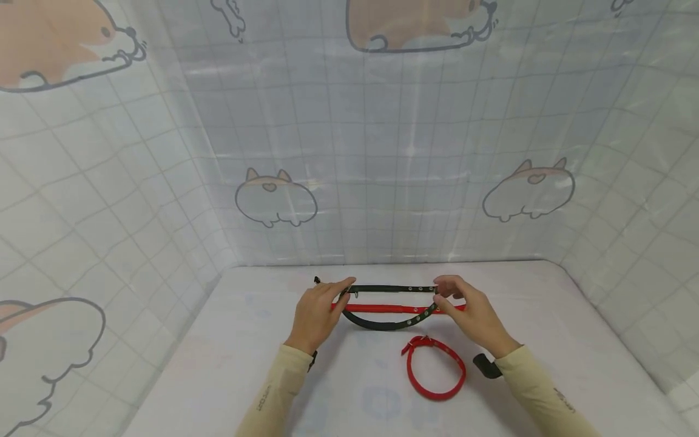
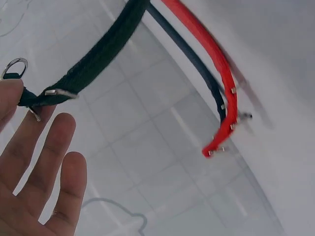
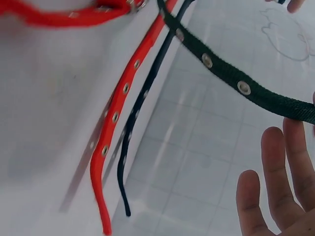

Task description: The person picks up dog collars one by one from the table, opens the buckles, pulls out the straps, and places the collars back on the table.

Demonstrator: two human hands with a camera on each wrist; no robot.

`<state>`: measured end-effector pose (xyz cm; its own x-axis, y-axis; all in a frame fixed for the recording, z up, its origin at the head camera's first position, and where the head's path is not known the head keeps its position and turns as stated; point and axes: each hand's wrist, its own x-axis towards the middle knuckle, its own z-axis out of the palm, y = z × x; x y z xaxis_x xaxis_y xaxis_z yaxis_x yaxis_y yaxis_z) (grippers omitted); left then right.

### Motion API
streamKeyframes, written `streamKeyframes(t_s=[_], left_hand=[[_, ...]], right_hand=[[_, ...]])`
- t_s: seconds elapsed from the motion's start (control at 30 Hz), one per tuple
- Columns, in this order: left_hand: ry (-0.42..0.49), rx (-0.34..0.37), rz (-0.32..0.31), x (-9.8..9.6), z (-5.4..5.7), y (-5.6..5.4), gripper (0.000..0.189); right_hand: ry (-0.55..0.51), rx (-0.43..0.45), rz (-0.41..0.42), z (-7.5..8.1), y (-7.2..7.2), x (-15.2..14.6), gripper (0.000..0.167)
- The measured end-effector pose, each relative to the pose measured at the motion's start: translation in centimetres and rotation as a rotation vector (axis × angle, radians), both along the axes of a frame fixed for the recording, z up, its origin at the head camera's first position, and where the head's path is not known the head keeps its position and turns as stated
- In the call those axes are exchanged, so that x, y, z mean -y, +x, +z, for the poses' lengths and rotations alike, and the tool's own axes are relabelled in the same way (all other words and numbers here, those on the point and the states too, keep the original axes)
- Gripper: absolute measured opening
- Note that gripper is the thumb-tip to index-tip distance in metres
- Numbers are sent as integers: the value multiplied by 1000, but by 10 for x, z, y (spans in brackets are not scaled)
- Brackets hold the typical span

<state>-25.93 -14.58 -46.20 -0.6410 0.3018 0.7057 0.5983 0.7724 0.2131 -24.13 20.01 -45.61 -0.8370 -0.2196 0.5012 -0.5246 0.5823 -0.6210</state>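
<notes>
A dark green collar with metal eyelets sags in a curve between both hands. My left hand pinches its buckle end between thumb and index finger, the other fingers spread. A ring and buckle show there in the left wrist view. My right hand pinches the eyelet end, with the tip hidden by the fingers. Behind the green collar, a straight red collar and a straight dark collar lie side by side on the table.
A second red collar, buckled into a loop, lies nearer the front, left of my right wrist. The white table ends at walls of grid-patterned sheeting printed with cartoon dogs, at the back and both sides.
</notes>
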Motion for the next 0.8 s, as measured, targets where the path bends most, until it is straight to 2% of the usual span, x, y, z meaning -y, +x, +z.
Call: streamKeyframes(t_s=[0.17, 0.3, 0.53, 0.7, 0.8], left_hand=[[-33, -60, 3, 9, -1, -3, 29], [-73, -78, 47, 18, -4, -3, 27], [-88, -32, 142, 38, -11, -2, 24], [-110, 8, 219, 52, -17, 0, 20], [-155, 60, 266, 57, -21, 2, 16]], right_hand=[[32, -10, -32, -5, -2, -9, 35], [53, 19, -74, -10, -1, -20, 32], [128, 15, -122, -17, 6, -42, 27], [235, 118, -151, -22, 8, -58, 20], [305, 190, -155, -27, 9, -65, 14]])
